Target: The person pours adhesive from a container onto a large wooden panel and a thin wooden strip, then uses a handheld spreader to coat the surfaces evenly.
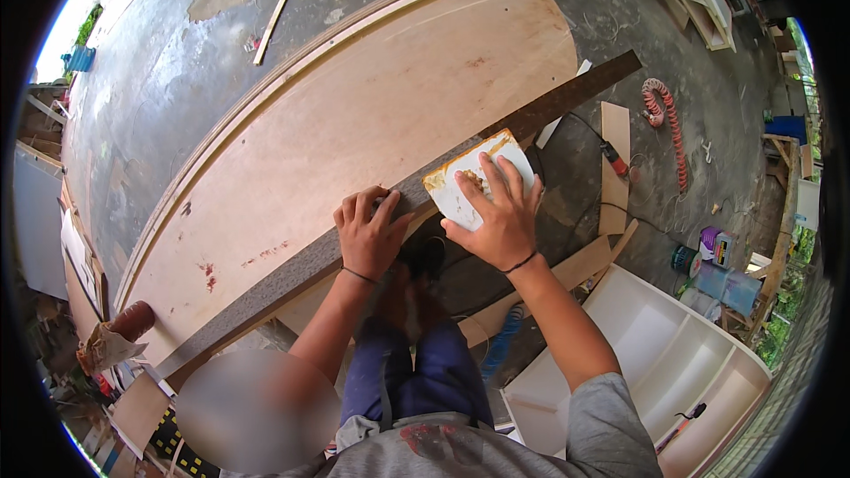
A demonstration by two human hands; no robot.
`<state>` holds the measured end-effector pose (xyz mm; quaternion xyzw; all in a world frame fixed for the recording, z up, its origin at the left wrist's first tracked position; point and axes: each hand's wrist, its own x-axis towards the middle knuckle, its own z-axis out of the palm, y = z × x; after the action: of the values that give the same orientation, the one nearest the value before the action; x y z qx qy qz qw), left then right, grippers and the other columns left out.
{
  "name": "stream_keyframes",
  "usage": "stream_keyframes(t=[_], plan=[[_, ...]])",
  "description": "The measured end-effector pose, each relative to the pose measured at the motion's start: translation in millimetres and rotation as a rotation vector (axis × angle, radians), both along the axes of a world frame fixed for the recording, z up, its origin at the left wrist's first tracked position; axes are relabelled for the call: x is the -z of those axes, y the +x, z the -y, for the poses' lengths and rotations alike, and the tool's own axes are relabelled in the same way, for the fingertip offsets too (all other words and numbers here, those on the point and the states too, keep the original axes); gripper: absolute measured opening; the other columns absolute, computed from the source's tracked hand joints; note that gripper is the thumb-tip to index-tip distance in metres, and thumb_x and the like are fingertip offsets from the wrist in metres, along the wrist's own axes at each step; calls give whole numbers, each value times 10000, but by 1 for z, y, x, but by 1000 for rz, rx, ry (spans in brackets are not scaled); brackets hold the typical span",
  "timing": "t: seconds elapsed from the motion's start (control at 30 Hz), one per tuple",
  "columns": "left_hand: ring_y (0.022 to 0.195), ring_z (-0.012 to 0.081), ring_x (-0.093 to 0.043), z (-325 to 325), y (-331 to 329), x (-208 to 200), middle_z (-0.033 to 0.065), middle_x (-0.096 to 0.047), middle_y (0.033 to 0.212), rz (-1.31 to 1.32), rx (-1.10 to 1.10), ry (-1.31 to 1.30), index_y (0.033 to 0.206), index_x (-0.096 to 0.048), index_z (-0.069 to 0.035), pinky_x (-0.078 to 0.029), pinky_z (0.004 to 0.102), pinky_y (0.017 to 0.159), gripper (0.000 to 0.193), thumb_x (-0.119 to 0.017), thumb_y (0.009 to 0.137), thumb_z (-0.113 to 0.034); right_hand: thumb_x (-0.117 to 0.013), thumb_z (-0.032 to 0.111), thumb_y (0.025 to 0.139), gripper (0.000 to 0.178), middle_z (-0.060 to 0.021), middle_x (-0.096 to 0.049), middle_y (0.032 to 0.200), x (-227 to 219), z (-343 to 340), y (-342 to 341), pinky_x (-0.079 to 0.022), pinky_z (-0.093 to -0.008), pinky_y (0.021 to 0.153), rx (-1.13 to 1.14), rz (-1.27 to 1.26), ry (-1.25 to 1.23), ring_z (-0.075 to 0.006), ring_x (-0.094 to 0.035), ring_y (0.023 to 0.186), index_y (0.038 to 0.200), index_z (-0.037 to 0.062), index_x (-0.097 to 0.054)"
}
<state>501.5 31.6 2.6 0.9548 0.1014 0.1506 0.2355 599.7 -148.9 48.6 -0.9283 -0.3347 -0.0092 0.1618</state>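
My left hand (369, 233) grips the near edge of a long dark laminate strip (567, 97) that runs along the edge of a big plywood panel (381, 115). A white rectangular scraper card smeared with yellowish glue (460, 179) is in my right hand (498, 212). The fingers of that hand are spread over it, pressing it down on the strip just right of my left hand. Both wrists wear a thin dark band. Below the strip I see my legs in blue shorts (443, 372).
A coiled orange air hose (664, 115) and a power tool (613, 158) lie on the concrete floor at the right. A white cabinet carcass (673, 363) stands at the lower right. Loose wood slats (274, 19) lie beyond the panel. Glue tins (717, 248) sit right.
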Motion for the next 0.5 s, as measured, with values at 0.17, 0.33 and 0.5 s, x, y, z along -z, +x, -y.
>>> stream_keyframes(t=[0.17, 0.33, 0.5], plan=[[975, 229, -487, 5, 5, -1, 17, -548, 1037, 6, -9, 1, 1004, -631, -129, -351, 373, 836, 374, -732, 658, -228, -699, 450, 617, 583, -114, -466, 1292, 15, 1, 5, -230, -669, 903, -12, -3, -11, -317, -355, 1226, 1138, 209, -599], [974, 227, -487, 2, 2, 1, 11, -548, 1034, -9, -8, -5, 999, -631, -134, -351, 373, 834, 366, -729, 660, -228, -699, 435, 617, 577, -125, -471, 1283, -12, -2, 4, -223, -672, 902, -10, -127, -154, -314, -352, 1220, 1126, 179, -606], [974, 225, -489, 3, 5, 0, 8, -549, 1029, -4, -9, -18, 993, -632, -138, -352, 373, 830, 363, -729, 656, -230, -702, 436, 604, 567, -128, -486, 1260, -20, -12, 17, -224, -641, 898, -21, -106, -93, -304, -378, 1182, 1096, 165, -620]])
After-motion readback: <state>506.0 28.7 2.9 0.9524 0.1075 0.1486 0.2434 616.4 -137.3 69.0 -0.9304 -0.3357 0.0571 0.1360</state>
